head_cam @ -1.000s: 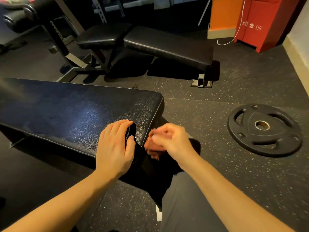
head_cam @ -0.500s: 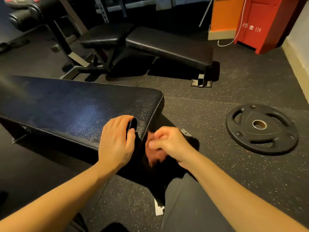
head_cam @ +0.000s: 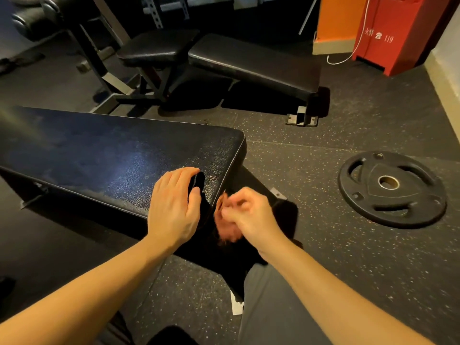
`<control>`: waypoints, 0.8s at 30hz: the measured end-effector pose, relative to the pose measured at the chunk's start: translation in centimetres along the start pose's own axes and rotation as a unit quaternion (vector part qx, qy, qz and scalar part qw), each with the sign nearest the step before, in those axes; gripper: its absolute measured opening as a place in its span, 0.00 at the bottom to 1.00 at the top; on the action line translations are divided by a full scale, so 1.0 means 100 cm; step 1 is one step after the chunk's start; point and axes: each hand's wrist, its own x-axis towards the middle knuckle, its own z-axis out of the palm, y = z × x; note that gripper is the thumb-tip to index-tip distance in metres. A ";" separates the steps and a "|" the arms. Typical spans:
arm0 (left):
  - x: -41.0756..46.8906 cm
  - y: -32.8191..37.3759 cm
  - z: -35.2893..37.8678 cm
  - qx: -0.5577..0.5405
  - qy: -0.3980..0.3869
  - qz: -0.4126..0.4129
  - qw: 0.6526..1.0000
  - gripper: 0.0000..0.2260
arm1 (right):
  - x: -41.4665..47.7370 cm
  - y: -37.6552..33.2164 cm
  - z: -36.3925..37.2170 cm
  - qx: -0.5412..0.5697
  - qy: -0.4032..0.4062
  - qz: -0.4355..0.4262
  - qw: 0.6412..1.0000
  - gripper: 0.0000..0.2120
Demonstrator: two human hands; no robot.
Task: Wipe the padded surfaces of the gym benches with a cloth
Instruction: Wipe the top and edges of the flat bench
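The near gym bench has a long black padded top (head_cam: 112,155) running from the left edge to the middle of the head view. My left hand (head_cam: 171,207) lies flat on the pad's near right corner with fairly straight fingers. A dark patch shows between thumb and forefinger, and I cannot tell what it is. My right hand (head_cam: 249,215) grips a bunched reddish-brown cloth (head_cam: 226,227), blurred, against the pad's end edge just right of my left hand. A second black bench (head_cam: 254,61) with a separate seat pad (head_cam: 156,47) stands behind.
A black weight plate (head_cam: 392,189) lies flat on the speckled rubber floor at the right. A red cabinet (head_cam: 398,33) and an orange panel (head_cam: 336,18) stand at the back right. A rack frame (head_cam: 99,53) stands at the back left. My grey trouser leg (head_cam: 273,307) is below the bench end.
My right hand and the cloth have shifted slightly along the pad's end edge. My left hand stays on the corner. The view has moved a little.
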 end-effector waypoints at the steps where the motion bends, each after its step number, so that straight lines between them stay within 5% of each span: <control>1: 0.000 -0.001 0.000 0.003 -0.001 0.001 1.000 0.17 | -0.008 0.000 -0.005 -0.051 -0.077 0.012 0.996 0.07; 3: 0.000 -0.002 0.000 0.007 -0.007 -0.001 1.000 0.17 | -0.010 -0.006 -0.014 -0.117 -0.131 0.031 0.984 0.06; 7: -0.002 0.001 -0.001 -0.001 -0.002 -0.006 1.000 0.17 | 0.037 -0.023 -0.033 -0.043 0.137 0.034 0.989 0.08; 9: -0.001 0.001 -0.001 -0.004 -0.001 -0.007 1.000 0.17 | 0.052 -0.023 -0.028 -0.009 0.176 0.046 0.983 0.08; 14: -0.001 0.000 0.000 -0.012 0.015 -0.010 1.000 0.15 | 0.018 -0.001 0.011 0.022 0.095 0.069 0.993 0.10; 19: -0.001 0.000 -0.002 -0.029 0.011 -0.010 0.999 0.16 | -0.032 -0.007 0.000 -0.101 -0.149 0.057 0.982 0.08; 24: 0.000 -0.006 -0.005 -0.082 0.016 -0.025 0.996 0.15 | -0.003 -0.024 -0.015 -0.033 0.096 0.086 0.991 0.07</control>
